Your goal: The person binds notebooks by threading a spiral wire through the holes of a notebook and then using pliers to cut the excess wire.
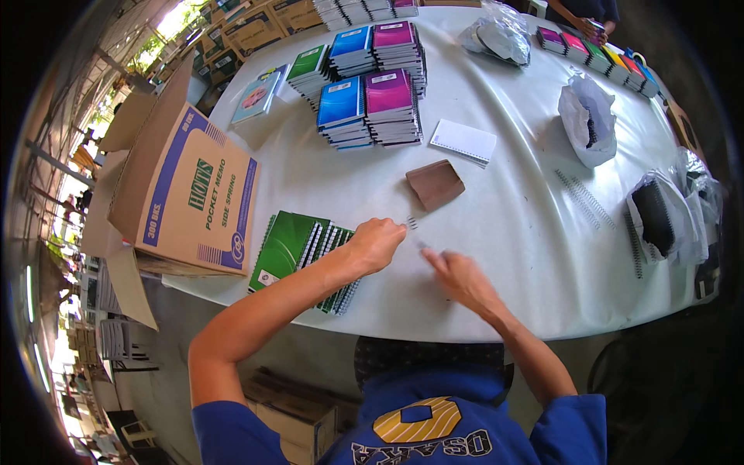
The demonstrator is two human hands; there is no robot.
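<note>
My left hand [377,246] is closed in a fist above the table, right of the green spiral notebooks [285,246]. A short piece of dark wire coil [411,223] sticks out from its fingertips. Close by on the right is my right hand [463,280], smeared by motion, its thumb side toward the left hand. A small greyish blur lies at its fingertips; I cannot make out what it is. The green notebooks lie overlapped in a row partly under my left forearm. Beyond both hands sits a small brown open cardboard piece [435,184].
An open carton [198,190] stands at left. Stacks of blue [341,101], purple [389,91] and green notebooks [308,63] rise farther back, near a white pad [463,142]. Loose wire coils [585,199] and plastic bags [587,116] lie at right. Another person's hands [593,29] show at far right.
</note>
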